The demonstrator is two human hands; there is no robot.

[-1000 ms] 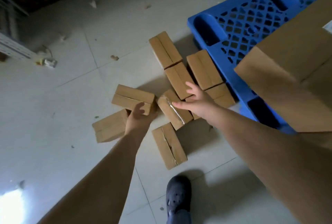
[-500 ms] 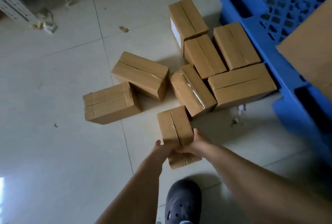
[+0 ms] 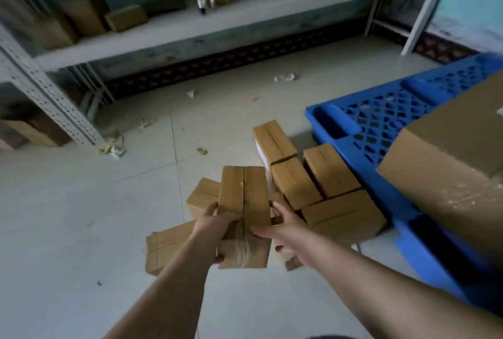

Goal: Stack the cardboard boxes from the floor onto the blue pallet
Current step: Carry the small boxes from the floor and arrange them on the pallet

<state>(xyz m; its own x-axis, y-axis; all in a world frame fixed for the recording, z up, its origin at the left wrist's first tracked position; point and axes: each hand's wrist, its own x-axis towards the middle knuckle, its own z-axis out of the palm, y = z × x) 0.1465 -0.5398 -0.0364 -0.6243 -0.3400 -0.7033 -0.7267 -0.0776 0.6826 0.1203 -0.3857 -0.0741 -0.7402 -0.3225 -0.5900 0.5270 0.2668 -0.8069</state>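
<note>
A small taped cardboard box [image 3: 245,202] is lifted off the floor, held between my left hand [image 3: 212,229] on its left side and my right hand [image 3: 285,232] on its right side. Several more small cardboard boxes [image 3: 329,172] lie clustered on the tiled floor just beyond it, beside the blue pallet [image 3: 381,121] at the right. One flat-lying box [image 3: 166,249] is on the floor under my left forearm. A big cardboard box [image 3: 449,153] stands on the pallet's near part.
A grey metal shelf rack [image 3: 190,28] with a few boxes on it runs along the far wall. Its perforated leg [image 3: 51,99] stands at the left. Paper scraps [image 3: 114,148] litter the floor. Another box [image 3: 30,131] sits under the rack at the far left.
Both hands closed on the nearest box and raised it off the floor. My view has tilted up, so the shelf and wall now show.
</note>
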